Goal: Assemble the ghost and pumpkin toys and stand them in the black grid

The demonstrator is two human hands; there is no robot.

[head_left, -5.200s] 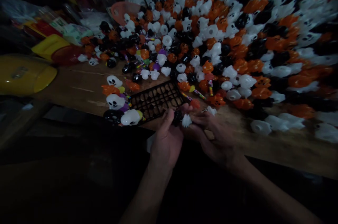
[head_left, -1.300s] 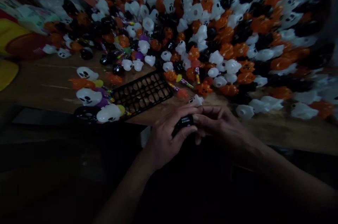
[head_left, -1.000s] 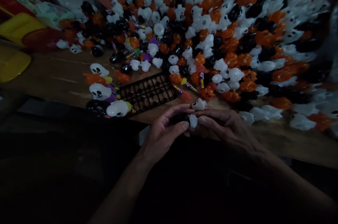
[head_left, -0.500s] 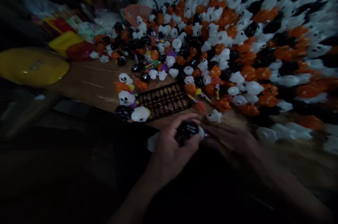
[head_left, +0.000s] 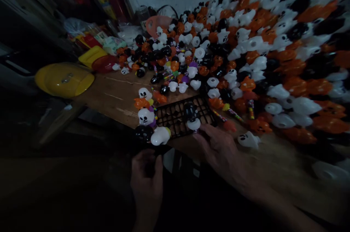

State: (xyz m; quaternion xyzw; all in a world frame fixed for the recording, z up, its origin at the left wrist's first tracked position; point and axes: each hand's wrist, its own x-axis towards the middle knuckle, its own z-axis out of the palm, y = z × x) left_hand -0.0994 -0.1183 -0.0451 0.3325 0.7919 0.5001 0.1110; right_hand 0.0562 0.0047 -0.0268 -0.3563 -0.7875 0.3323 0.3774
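Observation:
My right hand (head_left: pixel 224 150) pinches a candy-filled stick topped with a black plastic figure (head_left: pixel 190 111) and a white collar piece. The figure is over the right half of a black grid tray (head_left: pixel 175 115); whether it touches the tray I cannot tell. My left hand (head_left: pixel 147 175) is below the table edge, fingers curled but apart from the thumb, with nothing seen between them. Left of the tray lies a group of finished-looking toppers, including a white skull-faced one (head_left: pixel 146 116), an orange one (head_left: pixel 141 103) and a black one (head_left: pixel 144 133).
A large heap of white, orange and black plastic figures (head_left: pixel 254 64) covers the table's right and back. A yellow cap (head_left: pixel 65 80) sits at the left table end, near a yellow scoop-like item (head_left: pixel 93 57). A red fire extinguisher (head_left: pixel 111 0) stands behind.
My left hand has let go of the black figure and drawn back down and left. My right hand has carried it forward over the tray. The view has shifted left.

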